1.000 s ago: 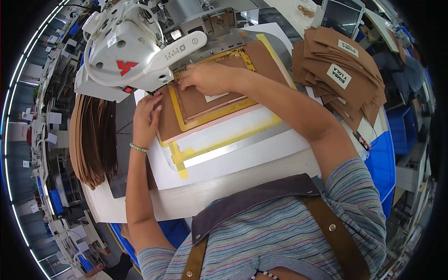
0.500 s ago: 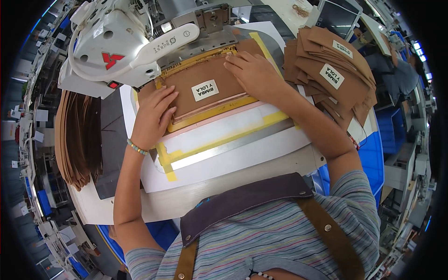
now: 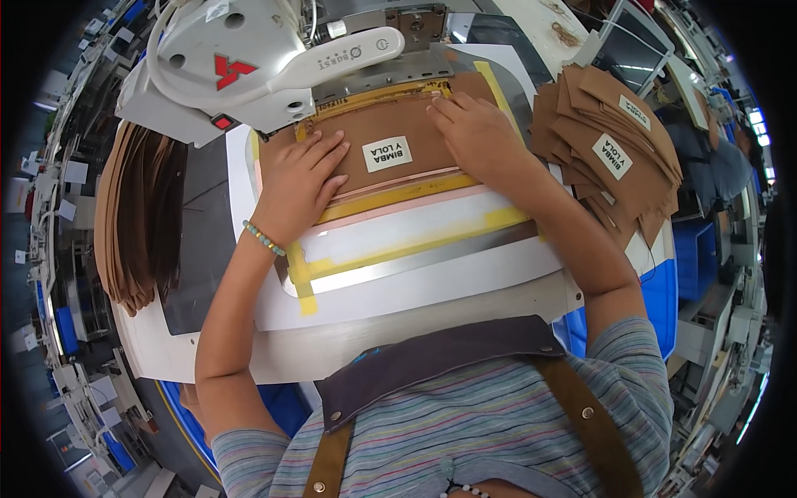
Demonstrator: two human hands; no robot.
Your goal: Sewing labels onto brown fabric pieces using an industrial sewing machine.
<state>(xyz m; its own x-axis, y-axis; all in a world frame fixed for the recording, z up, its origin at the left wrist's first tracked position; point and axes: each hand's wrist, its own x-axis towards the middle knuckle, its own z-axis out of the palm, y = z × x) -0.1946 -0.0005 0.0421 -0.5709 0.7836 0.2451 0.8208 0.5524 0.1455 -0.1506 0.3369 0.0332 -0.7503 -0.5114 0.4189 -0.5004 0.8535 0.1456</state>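
Observation:
A brown panel with a white printed label [image 3: 388,153] lies in a yellow template frame [image 3: 398,191] on a plate edged with yellow tape. My left hand [image 3: 295,191] rests on the panel's left part, fingers apart and bent slightly. My right hand [image 3: 483,148] lies on its right part, fingertips at the upper right edge. Neither hand appears to grip anything. The white head of a sewing machine [image 3: 232,66] stands over the upper left, close to the frame.
At right is a fanned pile of labelled brown pieces [image 3: 627,187]; at left, stacked brown pieces [image 3: 133,216]. A screen [image 3: 631,46] stands at upper right, blue bins [image 3: 660,299] below the table edge. A co-worker [image 3: 726,166] is partly visible at far right.
My right hand has moved from the panel's middle to its right, uncovering the label. My left hand has come rightward and flatter onto the panel's left part.

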